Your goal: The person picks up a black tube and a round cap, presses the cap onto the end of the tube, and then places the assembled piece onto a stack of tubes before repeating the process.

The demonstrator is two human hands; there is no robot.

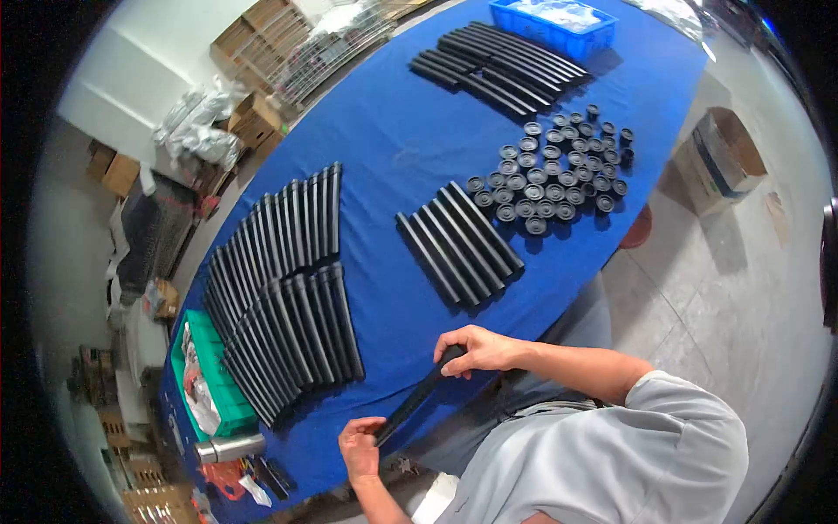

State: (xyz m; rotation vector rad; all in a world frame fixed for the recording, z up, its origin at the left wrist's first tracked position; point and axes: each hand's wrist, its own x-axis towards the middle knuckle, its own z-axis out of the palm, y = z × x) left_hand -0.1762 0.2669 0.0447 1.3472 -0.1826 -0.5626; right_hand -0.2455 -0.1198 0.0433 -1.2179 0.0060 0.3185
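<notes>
A black tube point(412, 403) slants between my two hands near the front edge of the blue-covered table. My left hand point(360, 447) closes round its lower end. My right hand point(478, 349) has its fingers wrapped round the upper end, where a dark cap-like piece shows partly between them. Just beyond the right hand lies a row of several black tubes point(460, 244). To the left of the hands, two overlapping rows of capped black tubes point(297, 327) fan across the cloth.
Many round black caps point(546, 188) stand at the table's right side. More tubes point(497, 70) lie at the far end by a blue bin point(559, 24). A green bin point(209, 375), a metal cylinder point(229, 449) and small tools sit at left. A cardboard box point(720, 162) stands on the floor.
</notes>
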